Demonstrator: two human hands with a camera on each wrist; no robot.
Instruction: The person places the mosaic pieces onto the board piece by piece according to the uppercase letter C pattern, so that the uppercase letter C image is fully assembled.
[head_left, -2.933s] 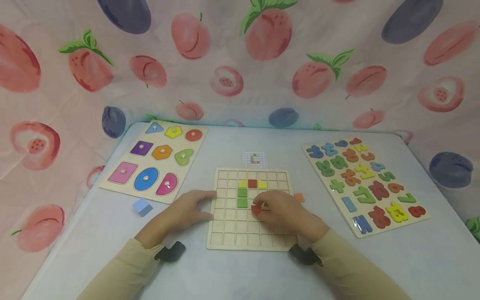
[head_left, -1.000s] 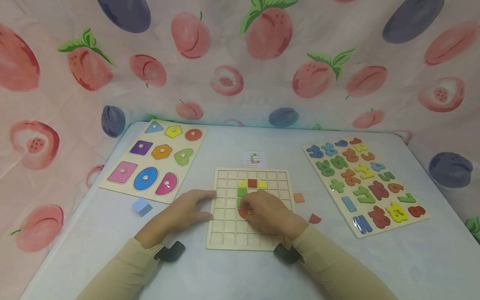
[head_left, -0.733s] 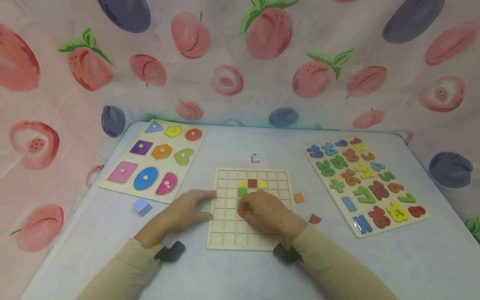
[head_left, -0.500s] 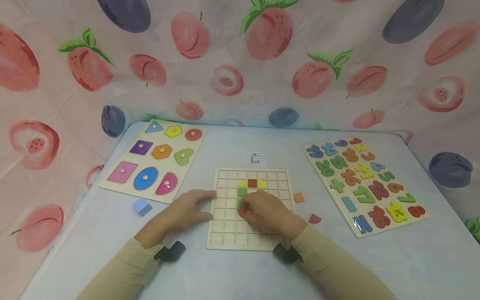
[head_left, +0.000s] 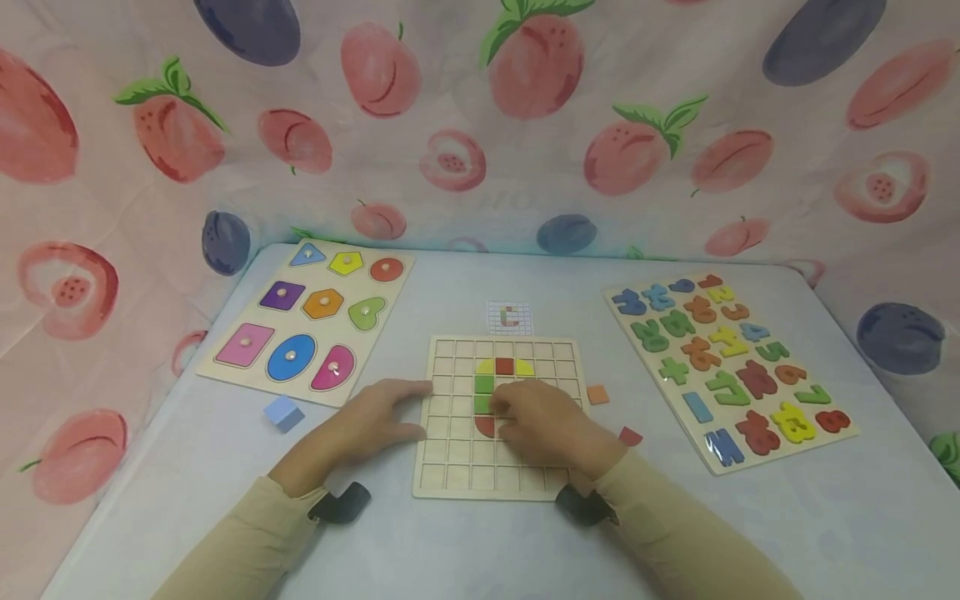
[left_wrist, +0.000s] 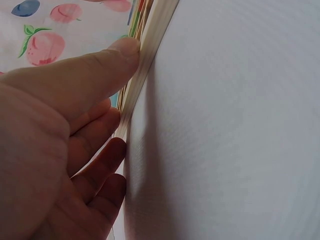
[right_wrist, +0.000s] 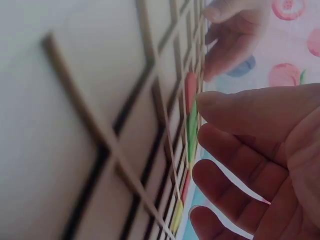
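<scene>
The square wooden grid board (head_left: 450, 477) lies flat in the middle of the table. Thumb and fingers of my left hand (head_left: 375, 421) rest against its left edge. A rounded red piece (head_left: 484, 427) sits in a cell below two green squares (head_left: 484, 384). Above them runs a row with a red square (head_left: 505, 367) between two rounded yellow pieces (head_left: 525, 367). My right hand (head_left: 543, 425) hovers over the board just right of the red piece, fingers loosely bent and holding nothing. In the right wrist view, the thumb (right_wrist: 215, 107) overlaps the coloured pieces.
A small pattern card (head_left: 510, 318) lies behind the board. To the right are an orange square (head_left: 597, 394) and a red quarter-circle (head_left: 630, 436). A blue cube (head_left: 284, 413) and shape puzzle (head_left: 356, 329) lie left; a number puzzle (head_left: 682, 400) lies at right.
My right hand carried the rounded red piece left into the cell below the green squares, let go of it and shifted slightly right. The left hand stayed at the board's edge.
</scene>
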